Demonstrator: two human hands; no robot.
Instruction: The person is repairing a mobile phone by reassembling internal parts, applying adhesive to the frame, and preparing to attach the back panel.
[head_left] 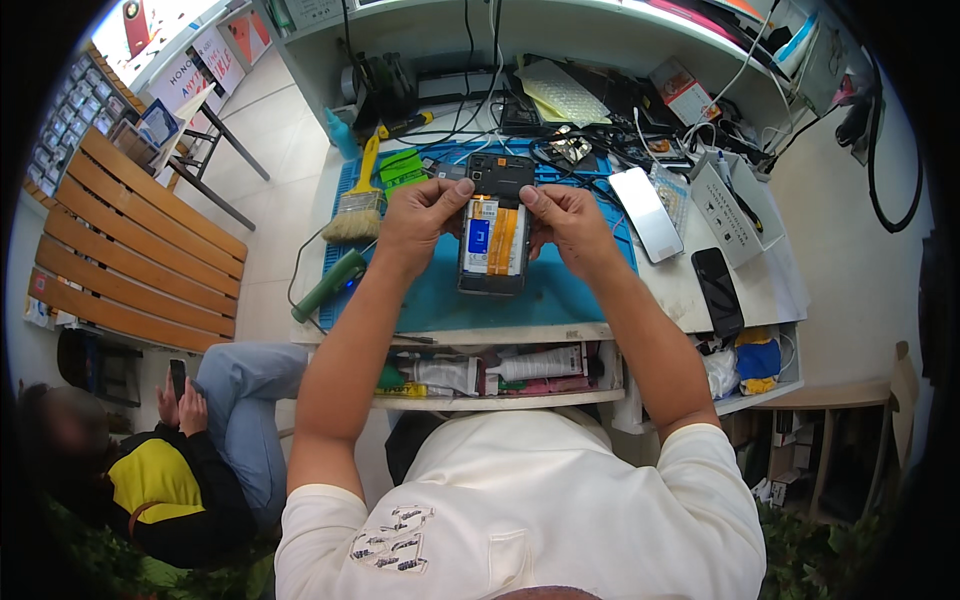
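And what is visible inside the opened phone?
The phone holds a white, blue-patched battery and orange strips; whatever lies beneath these and the black upper part is hidden.

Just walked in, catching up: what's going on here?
A person's left hand and right hand grip an opened black rectangular smartphone above a blue work mat, its white battery and orange ribbon cables exposed. A yellow-handled bristle brush lies untouched to the left, a white flat rectangular device to the right.
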